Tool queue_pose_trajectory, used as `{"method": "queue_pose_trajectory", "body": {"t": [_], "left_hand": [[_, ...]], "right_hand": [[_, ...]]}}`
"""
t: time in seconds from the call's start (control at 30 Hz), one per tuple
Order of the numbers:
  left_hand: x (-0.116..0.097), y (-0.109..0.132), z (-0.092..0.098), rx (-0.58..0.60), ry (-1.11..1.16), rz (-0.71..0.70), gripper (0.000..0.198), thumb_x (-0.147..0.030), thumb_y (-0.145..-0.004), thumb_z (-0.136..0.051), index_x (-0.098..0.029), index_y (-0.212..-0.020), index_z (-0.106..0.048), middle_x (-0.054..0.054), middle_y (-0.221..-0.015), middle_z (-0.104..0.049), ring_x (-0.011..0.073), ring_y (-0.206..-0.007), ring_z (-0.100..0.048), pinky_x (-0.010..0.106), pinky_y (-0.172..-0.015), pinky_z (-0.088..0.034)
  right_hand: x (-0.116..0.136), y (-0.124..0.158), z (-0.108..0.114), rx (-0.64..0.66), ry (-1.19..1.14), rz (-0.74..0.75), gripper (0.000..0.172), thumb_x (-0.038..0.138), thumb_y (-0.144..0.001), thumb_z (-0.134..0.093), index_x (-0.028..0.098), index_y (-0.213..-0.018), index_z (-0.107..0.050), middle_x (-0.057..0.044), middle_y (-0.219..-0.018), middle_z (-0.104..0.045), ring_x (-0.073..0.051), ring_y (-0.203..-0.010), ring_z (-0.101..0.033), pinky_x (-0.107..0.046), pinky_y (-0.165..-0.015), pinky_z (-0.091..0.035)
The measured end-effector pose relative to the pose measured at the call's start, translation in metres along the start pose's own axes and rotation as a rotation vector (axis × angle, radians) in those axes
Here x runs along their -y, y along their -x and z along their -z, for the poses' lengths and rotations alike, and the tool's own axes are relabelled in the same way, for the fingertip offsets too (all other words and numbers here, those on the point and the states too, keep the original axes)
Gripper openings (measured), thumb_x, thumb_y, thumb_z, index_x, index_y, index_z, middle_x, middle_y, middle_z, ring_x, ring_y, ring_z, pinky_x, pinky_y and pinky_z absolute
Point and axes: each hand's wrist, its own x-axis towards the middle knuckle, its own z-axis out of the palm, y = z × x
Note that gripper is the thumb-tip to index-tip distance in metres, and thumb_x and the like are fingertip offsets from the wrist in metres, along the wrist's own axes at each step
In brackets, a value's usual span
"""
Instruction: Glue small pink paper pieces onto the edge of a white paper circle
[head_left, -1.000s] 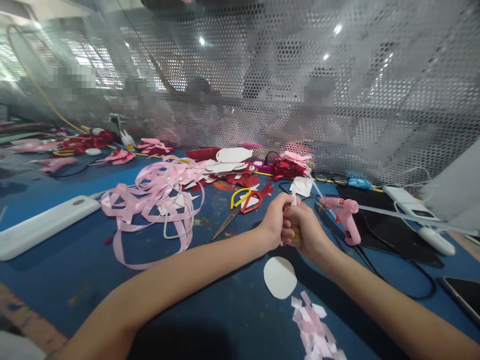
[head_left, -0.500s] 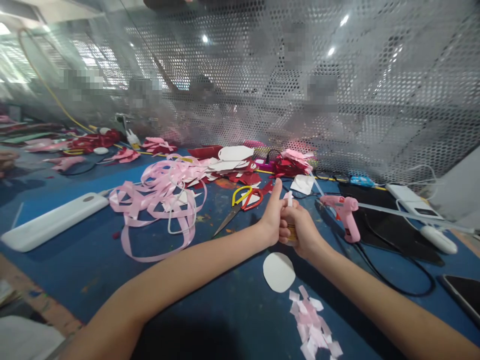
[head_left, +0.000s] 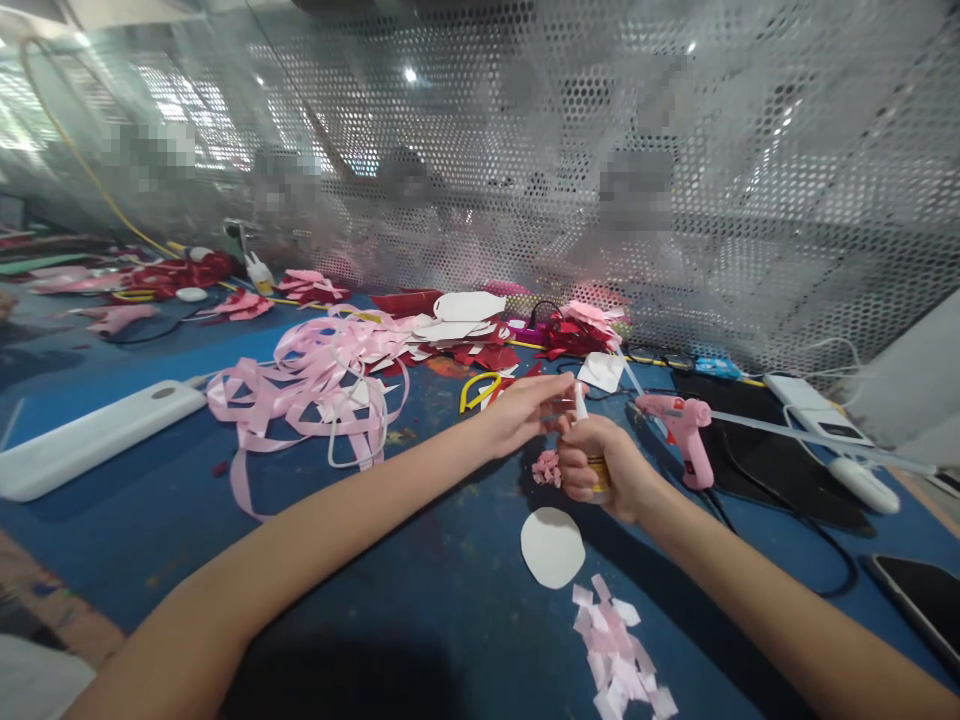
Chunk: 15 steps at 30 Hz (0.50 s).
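My right hand point(head_left: 604, 460) is wrapped round a small glue bottle point(head_left: 598, 480) with a yellow label, held upright with its white nozzle pointing up. Beside the nozzle, my left hand point(head_left: 525, 408) reaches in with fingers stretched out; whether its fingertips touch the nozzle I cannot tell. Beneath the hands is a little heap of pink bits point(head_left: 547, 468). A white paper disc point(head_left: 553, 547) lies nearer to me, with cut pink ribbon pieces point(head_left: 616, 650) below it. Behind my left hand, yellow-and-red-handled scissors point(head_left: 478, 392) are partly hidden.
Loose pink ribbon point(head_left: 319, 375) and a long white device point(head_left: 105, 440) lie left. A pink glue gun point(head_left: 684, 435), black mat point(head_left: 780, 470) and phone point(head_left: 919, 605) are on the right. Paper pieces point(head_left: 465, 320) are piled before a perforated metal screen point(head_left: 480, 180).
My left hand has come away from the bottle's body, its fist unfolding into stretched fingers near the nozzle. The pink heap now shows. The view has shifted slightly.
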Motion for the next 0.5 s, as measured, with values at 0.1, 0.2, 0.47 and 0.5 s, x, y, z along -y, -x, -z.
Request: {"method": "queue_pose_trajectory", "body": {"t": [0.1, 0.2, 0.47, 0.5], "left_hand": [[-0.006, -0.001, 0.005, 0.058, -0.102, -0.033, 0.028, -0.039, -0.071, -0.073, -0.013, -0.08, -0.067, 0.003, -0.077, -0.063, 0.01, -0.068, -0.057, 0.02, -0.064, -0.043], [-0.013, -0.002, 0.008, 0.104, -0.208, -0.056, 0.031, -0.042, -0.07, -0.074, -0.013, -0.082, -0.068, 0.004, -0.079, -0.064, 0.0111, -0.071, -0.058, 0.023, -0.068, -0.044], [-0.041, 0.005, 0.01, 0.21, -0.638, -0.172, 0.019, -0.034, -0.08, -0.063, -0.016, -0.083, -0.068, 0.003, -0.083, -0.064, 0.0125, -0.077, -0.056, 0.024, -0.073, -0.04], [-0.047, 0.008, 0.01, 0.226, -0.706, -0.202, 0.016, -0.031, -0.08, -0.062, -0.017, -0.083, -0.068, 0.002, -0.084, -0.063, 0.013, -0.079, -0.056, 0.025, -0.076, -0.039]], "right_hand": [[0.001, 0.002, 0.002, 0.026, 0.023, -0.017, 0.029, 0.023, -0.051, -0.057, 0.022, -0.071, -0.037, 0.012, -0.04, -0.035, -0.002, -0.032, -0.024, -0.015, -0.034, -0.019], [0.002, 0.003, 0.003, 0.04, 0.05, -0.027, 0.03, 0.022, -0.052, -0.057, 0.023, -0.073, -0.036, 0.013, -0.041, -0.035, -0.002, -0.032, -0.024, -0.015, -0.035, -0.018], [0.003, 0.004, 0.006, 0.058, 0.206, -0.006, 0.026, 0.025, -0.056, -0.054, 0.023, -0.075, -0.037, 0.012, -0.042, -0.037, -0.004, -0.032, -0.026, -0.016, -0.034, -0.02], [0.003, 0.004, 0.006, 0.056, 0.242, 0.01, 0.024, 0.024, -0.057, -0.054, 0.023, -0.075, -0.038, 0.012, -0.042, -0.038, -0.004, -0.032, -0.028, -0.017, -0.033, -0.021]]}}
